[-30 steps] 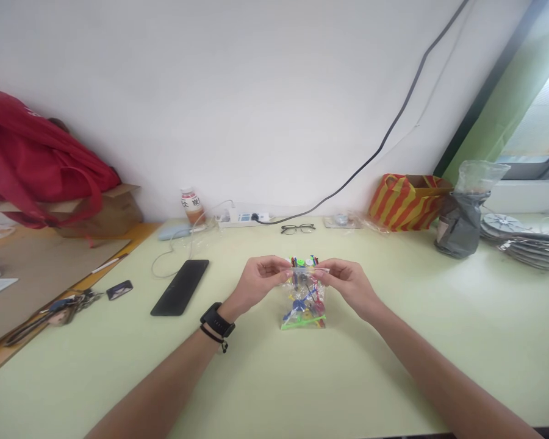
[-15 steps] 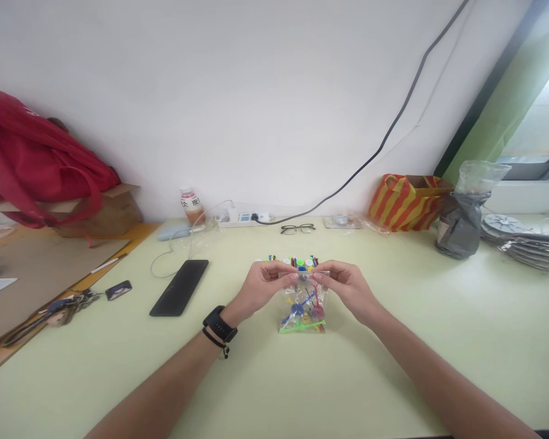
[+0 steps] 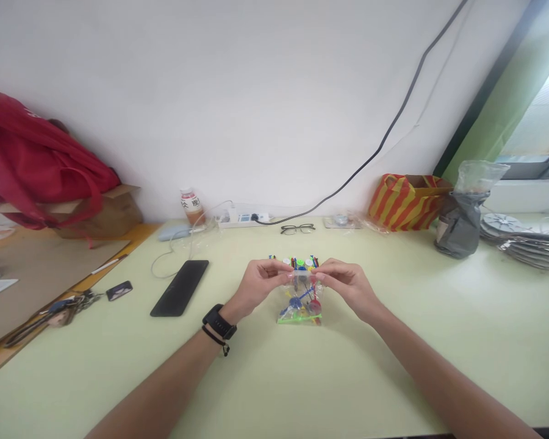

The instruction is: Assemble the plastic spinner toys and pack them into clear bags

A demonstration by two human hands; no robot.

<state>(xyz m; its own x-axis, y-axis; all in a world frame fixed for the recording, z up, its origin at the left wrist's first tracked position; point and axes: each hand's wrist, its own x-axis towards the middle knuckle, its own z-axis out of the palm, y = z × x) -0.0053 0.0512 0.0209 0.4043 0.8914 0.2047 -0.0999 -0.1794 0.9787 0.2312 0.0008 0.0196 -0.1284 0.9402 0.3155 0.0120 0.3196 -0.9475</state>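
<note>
A clear plastic bag (image 3: 297, 305) with small coloured plastic parts inside, blue, red, yellow and green, hangs between my hands. My left hand (image 3: 264, 281) pinches the left end of its top edge between thumb and fingers; a black watch is on that wrist. The right end of the same edge is pinched by my right hand (image 3: 344, 281). Just beyond the bag, more small coloured plastic parts (image 3: 301, 263) lie on the table, partly hidden by my fingers.
A black phone (image 3: 179, 288) lies to the left, keys (image 3: 68, 305) farther left. Eyeglasses (image 3: 297, 228), a power strip (image 3: 242, 220) and a drink bottle (image 3: 191, 207) are near the wall. At the right stand a striped bag (image 3: 407, 204) and a grey bag (image 3: 460, 225).
The bag's lower end has swung up and slightly left, away from me. Both hands keep their pinch on its top edge, which now shows as a pale folded strip.
</note>
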